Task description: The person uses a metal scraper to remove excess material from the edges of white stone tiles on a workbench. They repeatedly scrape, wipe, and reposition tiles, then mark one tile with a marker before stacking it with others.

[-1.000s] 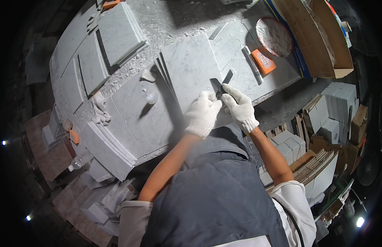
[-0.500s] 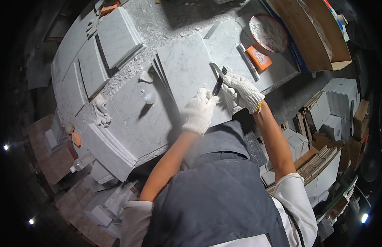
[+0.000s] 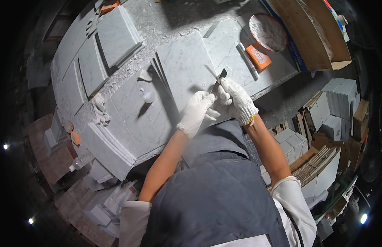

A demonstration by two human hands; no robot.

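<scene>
On the worktop [image 3: 162, 25], the large marble tile [image 3: 184, 55] serves as landmark. To its upper right sits a round shallow tray [image 3: 267, 33] with a red rim, spread with a lumpy greyish-white material. Farther right of the tile stands an open brown cardboard box [image 3: 308, 45], blue and yellow along its near side, with clear plastic film [image 3: 318, 24] inside. Well to the lower left of the tile lies a clear bottle [image 3: 78, 164] with a white cap; its contents are too small to make out. Just left of the tile stands a small translucent rounded vessel [image 3: 148, 96], its contents unclear.

The tool [image 3: 223, 74] is above the tile's right edge, near the person: slim, with a dark, flat, square-ended arm and a thin, paler blade [image 3: 210, 70] angled off it. Its joint is hidden by fingers.

The right hand [image 3: 239, 101], in a white knit glove, has its fingers closed on the tool. The left hand [image 3: 196, 111], gloved alike, meets the tool's lower end with its fingertips; whether it pinches there I cannot tell. Right of the tile, a metal bar [image 3: 247, 61] lies beside an orange block [image 3: 259, 57].
</scene>
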